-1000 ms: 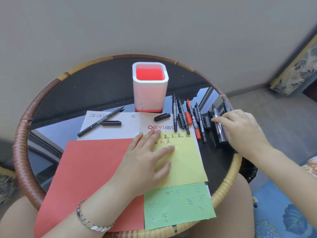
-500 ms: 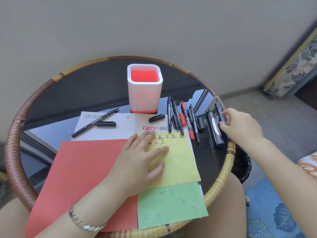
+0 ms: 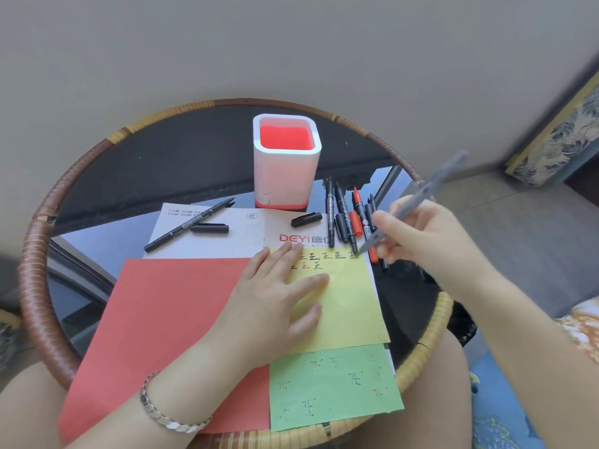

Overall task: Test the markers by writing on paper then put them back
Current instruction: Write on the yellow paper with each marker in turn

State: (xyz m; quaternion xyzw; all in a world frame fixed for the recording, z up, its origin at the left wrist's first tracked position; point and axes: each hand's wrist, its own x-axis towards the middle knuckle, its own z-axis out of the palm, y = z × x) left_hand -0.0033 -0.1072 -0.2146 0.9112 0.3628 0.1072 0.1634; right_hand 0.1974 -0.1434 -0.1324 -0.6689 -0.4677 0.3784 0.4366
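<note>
My left hand [image 3: 275,296] lies flat, fingers spread, on the yellow paper [image 3: 350,303], which carries rows of written characters. My right hand [image 3: 418,234] grips a dark marker [image 3: 431,186], blurred by motion, its lower tip near the paper's upper right corner and its tail pointing up to the right. A row of several black and red markers [image 3: 346,215] lies beside that hand. The white pen holder [image 3: 287,160] with a red inside stands behind them. One uncapped black marker [image 3: 188,225] and its cap [image 3: 210,228] lie on the white sheet [image 3: 240,234].
A red sheet [image 3: 162,335] and a green paper [image 3: 334,384] with marks cover the near side of the round glass table with a wicker rim [image 3: 35,273]. A loose black cap [image 3: 306,219] lies by the holder. My knees sit under the table edge.
My right hand picked a dark marker from the table's right edge, lifted it and swung it left toward the yellow paper. My left hand stayed flat on the paper.
</note>
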